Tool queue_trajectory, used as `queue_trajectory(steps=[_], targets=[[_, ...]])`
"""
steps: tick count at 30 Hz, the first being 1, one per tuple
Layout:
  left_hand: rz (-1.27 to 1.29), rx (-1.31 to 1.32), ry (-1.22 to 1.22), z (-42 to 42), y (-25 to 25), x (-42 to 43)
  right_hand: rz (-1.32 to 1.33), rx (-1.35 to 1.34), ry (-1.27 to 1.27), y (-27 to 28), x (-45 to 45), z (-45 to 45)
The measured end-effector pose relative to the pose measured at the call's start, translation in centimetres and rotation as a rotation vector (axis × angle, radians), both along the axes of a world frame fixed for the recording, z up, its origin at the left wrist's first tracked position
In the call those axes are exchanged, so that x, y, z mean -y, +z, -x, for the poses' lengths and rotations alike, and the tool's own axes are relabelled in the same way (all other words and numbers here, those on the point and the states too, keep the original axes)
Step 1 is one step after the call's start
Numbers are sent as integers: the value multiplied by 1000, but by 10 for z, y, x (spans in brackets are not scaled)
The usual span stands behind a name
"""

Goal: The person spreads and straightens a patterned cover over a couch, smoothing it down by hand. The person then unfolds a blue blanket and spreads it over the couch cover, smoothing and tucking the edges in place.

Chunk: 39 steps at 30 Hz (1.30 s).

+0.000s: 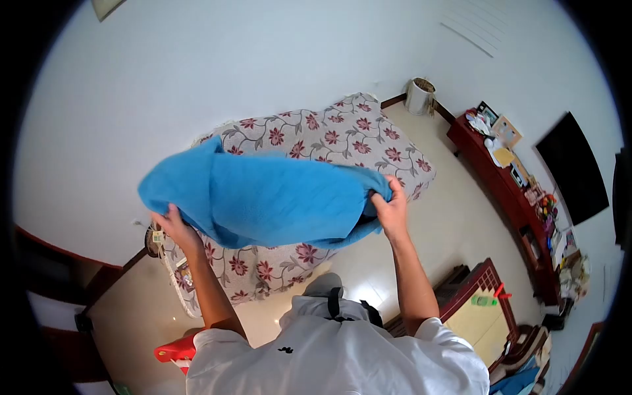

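A bright blue piece of cloth [280, 191], which looks like a folded garment, is stretched out between my two hands above a flower-patterned sofa cover [359, 131]. My left hand [176, 229] grips its lower left edge, the thumb on the near side and some fingers hidden under the fabric. At the right end, my right hand [392, 209] is closed on the bunched edge, beside a dark gap where the cloth falls open. Its exact kind of garment cannot be made out.
A low table [484, 316] with a green bottle [484, 301] stands at the lower right. Along the right wall runs a red cabinet [487, 148] with many items, under a black television [574, 168]. A white bin [419, 97] sits in the far corner. Something red [174, 351] lies at lower left.
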<state>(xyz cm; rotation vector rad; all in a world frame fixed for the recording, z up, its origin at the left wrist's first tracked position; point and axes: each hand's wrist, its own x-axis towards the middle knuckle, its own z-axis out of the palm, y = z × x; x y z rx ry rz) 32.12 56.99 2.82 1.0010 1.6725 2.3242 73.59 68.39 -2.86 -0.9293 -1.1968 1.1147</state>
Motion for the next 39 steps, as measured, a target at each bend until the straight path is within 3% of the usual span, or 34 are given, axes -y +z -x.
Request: queue_trajectory(steps=[3, 5, 7, 9, 12, 14, 16, 18, 21, 24, 25, 27, 30, 33, 36, 39], targets=[[534, -48, -9, 11, -144, -12, 136, 248, -1, -60, -58, -18], [993, -39, -201, -40, -153, -19, 229, 388, 13, -108, -87, -32], [1054, 15, -580, -24, -251, -33, 352, 436, 92, -157, -125, -45], [973, 41, -575, -65, -293, -71, 424, 458, 161, -199, -158, -58], [981, 203, -538, -154, -274, -152, 563, 379, 136, -224, -205, -81], [964, 299, -692, -198, -312, -198, 672, 300, 120, -224, -236, -92], [940, 387, -835, -250, -345, -235, 603, 264, 144, -214, -268, -97], [1084, 478, -962, -295, -300, -277, 680, 163, 156, -190, -290, -97], [1219, 1043, -962, -346, -297, -323, 598, -14, 473, -151, -329, -94], [981, 1508, -997, -368, -273, -364, 539, 87, 1007, -114, -360, -94], [819, 1499, -1017, -374, -270, -375, 525, 98, 1214, -107, -368, -93], [788, 1762, -741, -378, -241, -405, 651, 194, 1483, -101, -375, -99], [833, 1212, -644, -400, -318, -411, 468, 291, 1781, -107, -388, -112], [936, 1003, -391, -434, -353, -373, 457, 323, 1947, -113, -411, -143], [1199, 1016, -169, -485, -297, -335, 326, 380, 1967, -132, -438, -185], [1084, 1141, 101, -544, -231, -336, 151, 568, 1886, -157, -464, -231]])
